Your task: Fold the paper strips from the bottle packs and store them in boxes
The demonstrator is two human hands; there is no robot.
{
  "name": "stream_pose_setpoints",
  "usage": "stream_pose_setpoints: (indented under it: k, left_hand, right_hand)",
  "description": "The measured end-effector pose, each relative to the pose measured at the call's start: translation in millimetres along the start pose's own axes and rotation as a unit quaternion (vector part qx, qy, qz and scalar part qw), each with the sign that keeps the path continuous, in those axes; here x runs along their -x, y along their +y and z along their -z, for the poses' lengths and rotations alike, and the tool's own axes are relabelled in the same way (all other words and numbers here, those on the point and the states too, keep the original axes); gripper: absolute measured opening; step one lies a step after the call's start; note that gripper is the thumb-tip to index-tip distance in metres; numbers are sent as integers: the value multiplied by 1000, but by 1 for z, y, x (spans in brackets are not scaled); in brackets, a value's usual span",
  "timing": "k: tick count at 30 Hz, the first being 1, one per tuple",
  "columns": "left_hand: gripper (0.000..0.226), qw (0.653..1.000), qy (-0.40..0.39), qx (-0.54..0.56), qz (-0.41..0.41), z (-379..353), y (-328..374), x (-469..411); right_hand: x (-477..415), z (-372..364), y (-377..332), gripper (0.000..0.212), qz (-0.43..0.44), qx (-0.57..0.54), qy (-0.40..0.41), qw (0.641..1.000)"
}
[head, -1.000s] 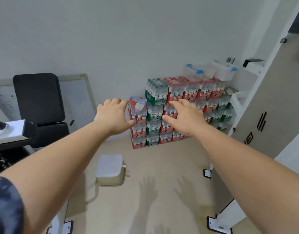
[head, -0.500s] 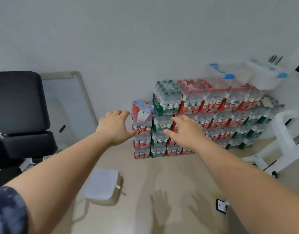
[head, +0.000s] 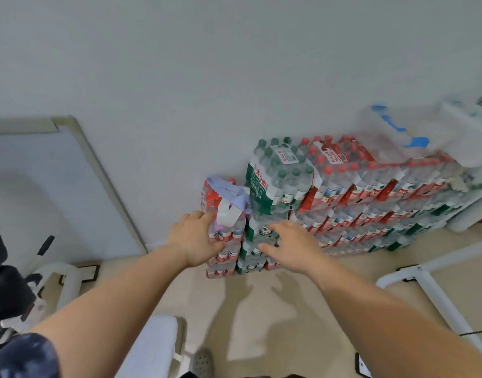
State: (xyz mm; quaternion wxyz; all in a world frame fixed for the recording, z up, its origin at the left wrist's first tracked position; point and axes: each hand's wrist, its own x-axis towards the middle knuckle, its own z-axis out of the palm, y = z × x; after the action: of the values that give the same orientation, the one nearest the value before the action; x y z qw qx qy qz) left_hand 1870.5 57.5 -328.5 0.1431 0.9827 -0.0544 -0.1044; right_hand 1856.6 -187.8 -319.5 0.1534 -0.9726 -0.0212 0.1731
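Both hands have been brought closer to the stacked bottle packs (head: 343, 192) than half a second ago. Fingers of the left hand (head: 196, 238) are held straight and loose with nothing grasped, their tips reaching the side of the top red pack (head: 210, 196), just below the paper strips (head: 230, 204). Fingers of the right hand (head: 294, 245) are spread, relaxed and empty in front of the green packs (head: 272, 186); contact cannot be judged. Lilac and white, the strips are draped over the red pack's top. Clear boxes (head: 392, 132) with blue latches are set on the stack further right. At left, a whiteboard (head: 57, 192) is leaned against the wall (head: 234, 64).
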Motion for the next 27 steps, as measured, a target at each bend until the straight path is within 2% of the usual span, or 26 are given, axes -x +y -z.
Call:
stream_pose_setpoints:
  k: [7, 9, 15, 18, 19, 21, 27]
  left_hand:
    - [75, 998, -64, -17, -10, -12, -23, -107]
    - [77, 996, -86, -25, -9, -23, -27, -134]
    - [72, 990, -129, -32, 35, -51, -28, -215]
    - [77, 985, -161, -36, 49, -69, -28, -248]
    - [77, 984, -168, -45, 50, -72, -27, -256]
    - [75, 980, -181, -60, 47, -83, -27, -277]
    - [61, 970, -232, -69, 8, -130, -33, -335]
  right_hand:
    - [-105, -7, -3, 70, -36, -35, -63, 997]
    - [-138, -11, 3, 72, -28, -34, -87, 995]
    - [-234, -18, 17, 59, 30, -50, -169, 984]
    - [-276, -28, 29, 73, 36, -40, -212, 976]
    - [-285, -32, 34, 72, 36, -38, -224, 973]
    - [-304, -40, 42, 63, 31, -30, -243, 969]
    - [-352, -82, 53, 65, 18, 5, -291, 957]
